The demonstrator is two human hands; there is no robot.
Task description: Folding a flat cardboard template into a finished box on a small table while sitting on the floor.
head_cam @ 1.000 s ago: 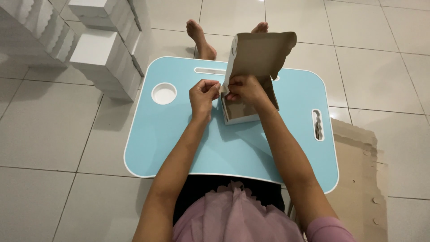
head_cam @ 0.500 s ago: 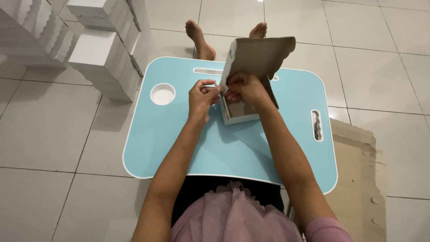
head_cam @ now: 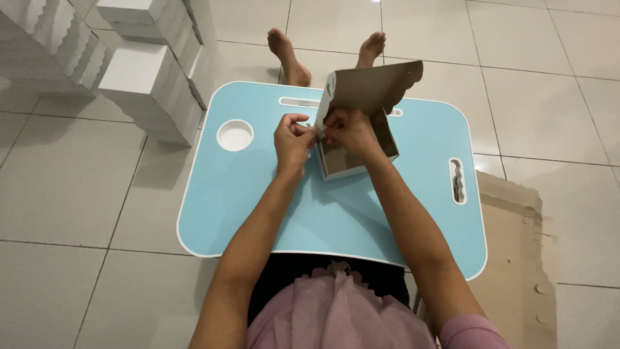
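Barely moved, both hands' fingers still pinch the cardboard box side flap.

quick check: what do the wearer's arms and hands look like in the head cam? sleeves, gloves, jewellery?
Both arms are bare from the upper arm down. The left hand and right hand wear no gloves, and no rings, watch or bracelets are visible. A pink short sleeve shows at the right upper arm, matching the pink ruffled garment at the bottom edge. No markings can be seen.

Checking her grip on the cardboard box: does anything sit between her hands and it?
Nothing visible does. Both the left hand and the right hand already pinch the left wall of the open cardboard box on the blue lap table.
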